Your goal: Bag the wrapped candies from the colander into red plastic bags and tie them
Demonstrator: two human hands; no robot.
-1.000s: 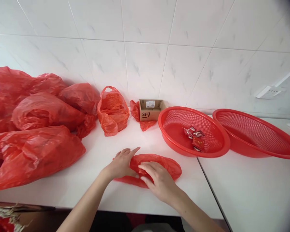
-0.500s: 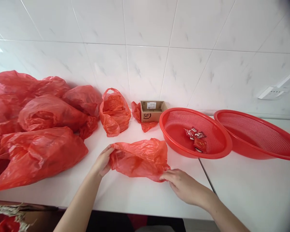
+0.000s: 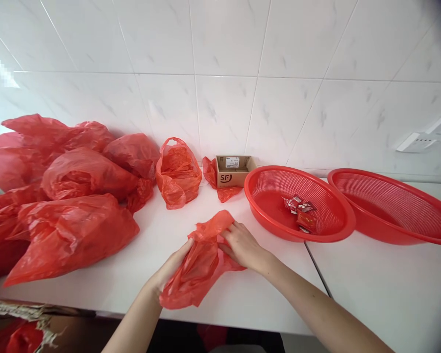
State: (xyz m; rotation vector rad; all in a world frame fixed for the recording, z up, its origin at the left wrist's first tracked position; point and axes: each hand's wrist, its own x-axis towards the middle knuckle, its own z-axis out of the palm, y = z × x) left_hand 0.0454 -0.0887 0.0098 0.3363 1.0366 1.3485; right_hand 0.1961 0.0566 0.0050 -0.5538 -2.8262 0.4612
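Observation:
A thin red plastic bag point(image 3: 202, 267) is bunched up over the front of the white table, between my hands. My left hand point(image 3: 174, 264) has hold of its left side, with the film draped over the palm and hiding most of the fingers. My right hand point(image 3: 240, 243) grips the bag's upper right part with curled fingers, and a loose flap hangs below it. Just right of that hand stands a red plastic colander point(image 3: 264, 215) with several small red packets point(image 3: 303, 211) in it.
Several filled red bags point(image 3: 81, 235) are heaped at the left. An upright red handled bag point(image 3: 179, 171) and a small cardboard box point(image 3: 230, 180) stand by the tiled wall. A second red colander point(image 3: 389, 196) is at the right. A torn carton point(image 3: 66, 331) sits below the table's front edge.
The bag was stretched wide between my hands and is now gathered and turned lengthwise. My right hand has moved left and up; my left hand has come inward and slightly down.

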